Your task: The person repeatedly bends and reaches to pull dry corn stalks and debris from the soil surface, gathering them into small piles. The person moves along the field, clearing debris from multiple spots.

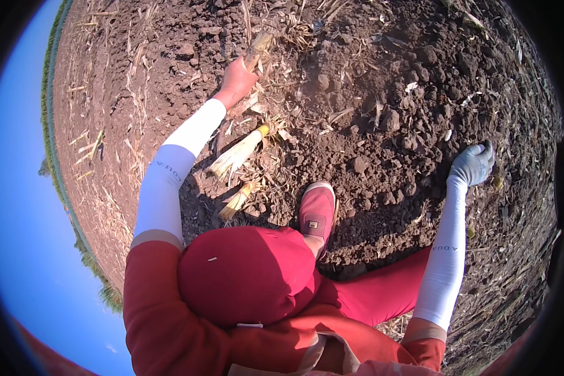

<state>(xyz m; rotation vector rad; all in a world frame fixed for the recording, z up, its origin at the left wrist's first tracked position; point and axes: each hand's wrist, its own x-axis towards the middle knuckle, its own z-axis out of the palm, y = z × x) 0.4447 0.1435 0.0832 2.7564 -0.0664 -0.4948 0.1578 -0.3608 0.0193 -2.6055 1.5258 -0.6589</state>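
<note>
1. The stalk stub (259,47) looks dry, fibrous, rough.
2. The cloddy soil (360,164) is matt, crumbly.
3. The arm sleeves (443,269) are smooth cloth.
4. The trousers (244,269) are matt cloth.

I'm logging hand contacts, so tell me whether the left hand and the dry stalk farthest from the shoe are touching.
Touching. The head view shows the left hand closed on the near end of the dry stalk, with no gap between.

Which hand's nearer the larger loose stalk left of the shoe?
Left. The left hand is just forward of the larger stalk, gripping another stalk; the gloved right hand is far to its right, past the shoe.
</note>
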